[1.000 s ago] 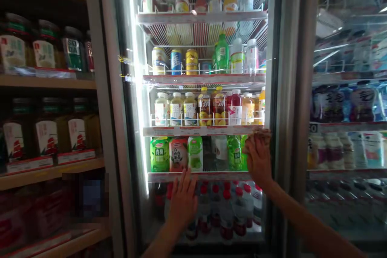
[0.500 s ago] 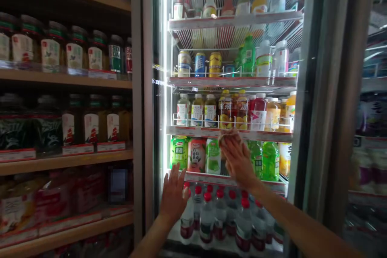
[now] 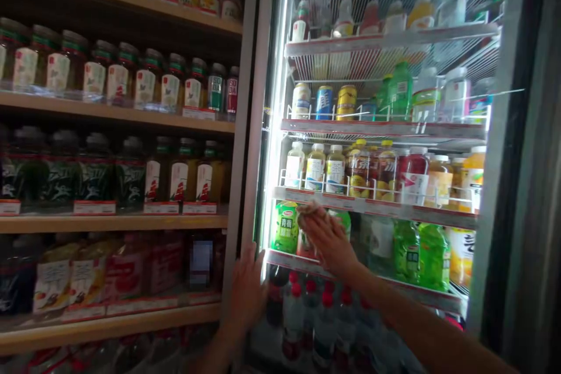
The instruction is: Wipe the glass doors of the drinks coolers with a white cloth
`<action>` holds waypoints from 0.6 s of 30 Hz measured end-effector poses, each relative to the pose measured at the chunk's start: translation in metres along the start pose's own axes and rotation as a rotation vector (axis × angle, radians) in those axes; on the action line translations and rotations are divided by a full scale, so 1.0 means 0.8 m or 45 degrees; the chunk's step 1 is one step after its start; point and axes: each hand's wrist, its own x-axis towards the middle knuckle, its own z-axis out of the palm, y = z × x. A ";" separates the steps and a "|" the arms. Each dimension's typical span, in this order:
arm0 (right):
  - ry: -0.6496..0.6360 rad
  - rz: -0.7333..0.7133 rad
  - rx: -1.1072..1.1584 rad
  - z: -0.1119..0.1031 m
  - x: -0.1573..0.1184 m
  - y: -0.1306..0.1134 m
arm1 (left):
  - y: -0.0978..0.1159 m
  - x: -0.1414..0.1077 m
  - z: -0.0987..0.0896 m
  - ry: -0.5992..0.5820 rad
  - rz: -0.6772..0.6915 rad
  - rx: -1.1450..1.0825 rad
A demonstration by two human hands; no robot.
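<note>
Wdn. shelves [image 3: 109, 223] at L w/ rows of btls. [image 3: 144, 83] & red-wht. price tags [image 3: 94, 207]

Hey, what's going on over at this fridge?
A person has both bare hands up at the fridge. The right hand holds a crumpled cloth against the glass door, in front of the shelf with the green pouch. The left hand holds nothing visible; it is raised by the door's left edge, but blur hides whether it touches. Drinks line the fridge inside, and more bottles stand on the wooden shelves to the left.
</note>
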 end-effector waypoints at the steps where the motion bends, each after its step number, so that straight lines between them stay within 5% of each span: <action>1: -0.048 -0.099 0.030 0.013 -0.015 -0.021 | -0.007 -0.005 -0.001 -0.005 -0.007 0.011; 4: -0.134 -0.345 0.111 0.045 -0.046 -0.068 | -0.028 -0.020 -0.003 -0.002 -0.030 0.040; 6: -0.144 -0.402 0.158 0.054 -0.033 -0.079 | -0.039 -0.028 -0.003 -0.008 -0.060 0.045; 12: -0.127 -0.111 0.232 0.064 0.053 -0.093 | -0.040 -0.034 -0.006 -0.035 -0.044 0.038; 18: -0.249 -0.494 0.351 0.089 -0.030 -0.146 | -0.056 -0.036 -0.021 0.039 0.019 0.060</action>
